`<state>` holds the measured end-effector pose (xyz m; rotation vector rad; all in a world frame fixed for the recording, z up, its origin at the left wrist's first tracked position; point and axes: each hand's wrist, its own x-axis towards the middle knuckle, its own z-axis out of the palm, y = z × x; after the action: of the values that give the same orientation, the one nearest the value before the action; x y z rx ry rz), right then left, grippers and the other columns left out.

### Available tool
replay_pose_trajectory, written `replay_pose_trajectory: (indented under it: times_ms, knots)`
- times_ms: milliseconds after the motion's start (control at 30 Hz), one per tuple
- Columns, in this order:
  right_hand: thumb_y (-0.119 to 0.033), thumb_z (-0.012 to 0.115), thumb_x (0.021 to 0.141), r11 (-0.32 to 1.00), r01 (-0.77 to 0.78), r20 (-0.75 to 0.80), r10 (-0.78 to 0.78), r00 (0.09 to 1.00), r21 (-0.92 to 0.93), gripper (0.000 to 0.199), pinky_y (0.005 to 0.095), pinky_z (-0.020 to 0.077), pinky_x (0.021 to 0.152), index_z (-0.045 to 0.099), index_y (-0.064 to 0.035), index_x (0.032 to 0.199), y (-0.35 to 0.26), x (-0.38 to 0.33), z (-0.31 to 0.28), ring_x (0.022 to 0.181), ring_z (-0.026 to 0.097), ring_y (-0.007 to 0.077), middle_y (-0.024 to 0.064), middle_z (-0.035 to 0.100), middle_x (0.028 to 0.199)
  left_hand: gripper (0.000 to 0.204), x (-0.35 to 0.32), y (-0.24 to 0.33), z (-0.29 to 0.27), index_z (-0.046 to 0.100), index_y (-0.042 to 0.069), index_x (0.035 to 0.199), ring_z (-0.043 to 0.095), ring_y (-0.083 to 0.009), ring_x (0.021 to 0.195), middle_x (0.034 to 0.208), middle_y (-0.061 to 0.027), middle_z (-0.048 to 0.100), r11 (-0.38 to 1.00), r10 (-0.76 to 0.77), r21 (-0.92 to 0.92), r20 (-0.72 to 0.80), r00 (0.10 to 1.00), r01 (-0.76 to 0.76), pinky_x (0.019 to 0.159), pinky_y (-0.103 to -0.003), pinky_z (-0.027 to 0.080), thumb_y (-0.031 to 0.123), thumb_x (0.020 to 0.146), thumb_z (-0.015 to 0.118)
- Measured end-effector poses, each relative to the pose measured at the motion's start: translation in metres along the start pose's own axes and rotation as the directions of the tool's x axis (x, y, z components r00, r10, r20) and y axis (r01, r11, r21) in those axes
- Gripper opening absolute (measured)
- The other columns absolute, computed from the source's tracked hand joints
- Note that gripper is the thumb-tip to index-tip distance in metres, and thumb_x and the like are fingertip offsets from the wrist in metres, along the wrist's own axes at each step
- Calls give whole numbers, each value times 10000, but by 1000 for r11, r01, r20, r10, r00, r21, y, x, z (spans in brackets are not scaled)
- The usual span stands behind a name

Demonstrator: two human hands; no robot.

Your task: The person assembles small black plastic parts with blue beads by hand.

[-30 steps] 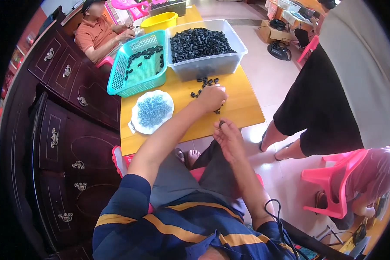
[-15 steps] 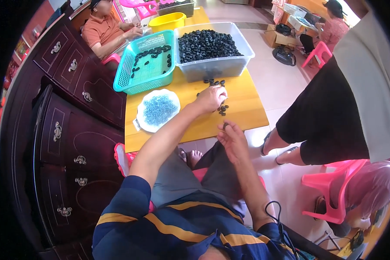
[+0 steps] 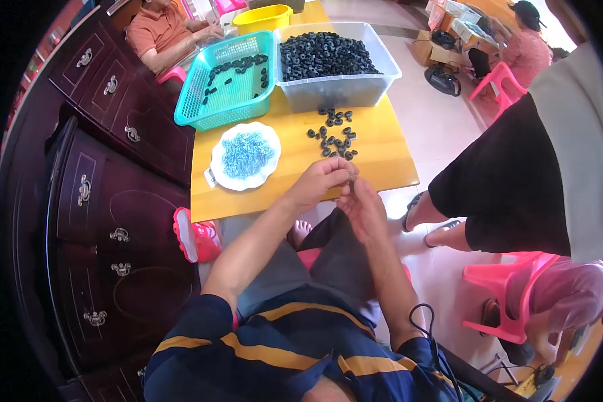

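Over the near table edge my two hands meet fingertip to fingertip. My left hand [image 3: 318, 182] is closed in a pinch; whatever lies between its fingertips is too small to name. Thumb and fingers of my right hand [image 3: 366, 213] are closed round a small black ring-shaped part, mostly hidden by the fingers. Several loose black ring-shaped parts [image 3: 331, 130] lie on the wooden table [image 3: 386, 151] just beyond my hands. To their left, a white scalloped plate [image 3: 248, 185] holds a heap of small clear bluish pieces [image 3: 246, 154].
A translucent tub [image 3: 338, 92] heaped with black parts stands behind the loose ones. Beside it is a teal mesh basket [image 3: 231, 119] with some black parts, and a yellow basin [image 3: 264, 20] farther back. Dark drawers [image 3: 120, 181] line the left; a person stands close on the right.
My left hand has come back from the loose black parts to meet my right hand, uncovering the parts on the table. The view has shifted slightly.
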<state>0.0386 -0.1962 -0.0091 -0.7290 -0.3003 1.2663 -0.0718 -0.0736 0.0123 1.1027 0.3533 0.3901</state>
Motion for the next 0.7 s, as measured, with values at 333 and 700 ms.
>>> replay_pose_trajectory:
  times_ms: [333, 700]
  knots:
    - [-274, 574, 1028, 990, 55, -21, -58, 998, -130, 190, 217, 510, 704, 634, -99, 990, 4, 1, -1, 717, 593, 60, -22, 642, 838, 133, -20, 19, 18, 675, 13, 1017, 666, -149, 788, 851, -67, 668, 473, 511, 802, 88, 855, -364, 705, -304, 540, 79, 912, 629]
    - [-189, 601, 1008, 888, 177, 23, -184, 983, -424, 150, 211, 480, 707, 633, -42, 1010, 5, -3, 9, 748, 584, 73, 6, 638, 826, 209, -22, 13, 0, 651, 24, 854, 525, -58, 607, 687, -2, 579, 728, 259, 674, -103, 960, -124, 541, -239, 431, 186, 975, 600]
